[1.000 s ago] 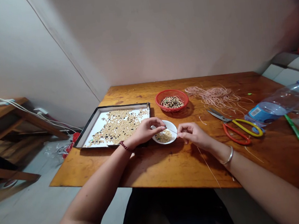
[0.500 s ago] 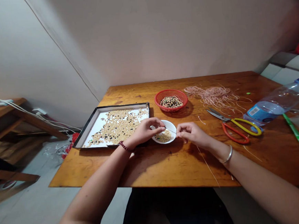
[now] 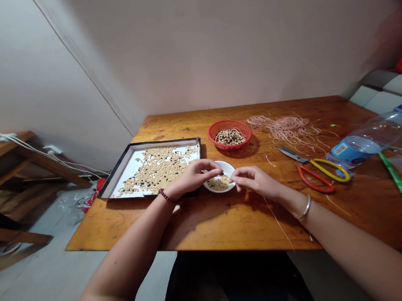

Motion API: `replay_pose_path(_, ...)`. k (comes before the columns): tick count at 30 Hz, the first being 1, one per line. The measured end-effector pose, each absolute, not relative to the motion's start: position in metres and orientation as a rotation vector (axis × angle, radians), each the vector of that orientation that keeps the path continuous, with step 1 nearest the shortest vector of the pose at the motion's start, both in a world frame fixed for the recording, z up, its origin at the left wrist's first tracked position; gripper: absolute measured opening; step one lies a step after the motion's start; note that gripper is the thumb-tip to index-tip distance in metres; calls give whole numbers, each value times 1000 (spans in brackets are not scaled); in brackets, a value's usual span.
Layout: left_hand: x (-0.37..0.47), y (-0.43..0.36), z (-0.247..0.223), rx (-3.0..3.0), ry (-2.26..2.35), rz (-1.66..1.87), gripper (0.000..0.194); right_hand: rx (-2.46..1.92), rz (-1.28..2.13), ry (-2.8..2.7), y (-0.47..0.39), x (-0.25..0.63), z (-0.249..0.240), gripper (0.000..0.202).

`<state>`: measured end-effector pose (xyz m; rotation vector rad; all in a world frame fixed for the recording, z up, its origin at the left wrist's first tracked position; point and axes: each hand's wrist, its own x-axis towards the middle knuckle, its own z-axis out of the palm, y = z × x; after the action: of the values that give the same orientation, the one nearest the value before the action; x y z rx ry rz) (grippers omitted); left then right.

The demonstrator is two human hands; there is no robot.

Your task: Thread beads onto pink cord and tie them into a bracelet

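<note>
Over the small white bowl (image 3: 228, 165), which holds pale beads (image 3: 219, 183), both hands work close together. My right hand (image 3: 254, 181) is closed in a pinch on a thin needle (image 3: 227, 176). A pale thread (image 3: 278, 222) runs from below that hand to the table's front edge. My left hand (image 3: 199, 174) has thumb and forefinger pressed together at the needle's other end. Something small and dark shows at those fingertips, too small to name. Left of the bowl is a black-edged tray (image 3: 114, 174) of loose pale and dark beads.
Behind the bowl stands a red basket (image 3: 211, 133) of strung beads. Pink cord (image 3: 286, 127) lies tangled beside it. Scissors (image 3: 314, 174), a plastic bottle (image 3: 367, 139) and a green strip (image 3: 400, 183) are to the right on the wooden table (image 3: 207, 224).
My right hand has moved slightly left, closer to my left hand, and less of the needle shows between them. My left hand has stayed nearly in place.
</note>
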<state>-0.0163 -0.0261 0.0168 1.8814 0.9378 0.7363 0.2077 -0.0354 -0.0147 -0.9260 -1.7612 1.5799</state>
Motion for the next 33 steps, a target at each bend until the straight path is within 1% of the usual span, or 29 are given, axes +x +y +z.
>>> replay_pose_path(6, -15, -27, 18, 1930, 936, 774, 23, -980, 1644, -1592, -37, 208, -12, 45)
replay_pose_path(12, -15, -27, 16, 2002, 915, 804, 22, -1026, 1579, -1709, -38, 206, -10, 45)
replay_pose_path(16, -13, -27, 15, 2034, 977, 802, 25, -967, 1422, -1879, -37, 205, -14, 39)
replay_pose_path(19, -18, -25, 21, 2098, 1109, 848, 26, -936, 1381, -1904, -35, 206, -15, 35)
replay_pose_path(22, -36, -21, 26, 2197, 1518, 971, 27, -958, 1437, -1817, -34, 207, -16, 33)
replay_pose_path(24, -52, -17, 28, 2324, 1896, 820, 24, -988, 1507, -1735, -33, 209, -16, 32)
replay_pose_path(26, -67, -14, 26, 2388, 2127, 499, 18, -1027, 1611, -1645, -33, 210, -16, 32)
replay_pose_path(28, -75, -11, 23, 2382, 2179, 241, 15, -1058, 1713, -1562, -34, 212, -16, 32)
replay_pose_path(29, -76, -10, 21, 2381, 2176, 172, 14, -1063, 1744, -1530, -34, 213, -16, 32)
replay_pose_path(33, -73, -7, 16, 2410, 2152, 103, 18, -1043, 1767, -1474, -35, 216, -13, 26)
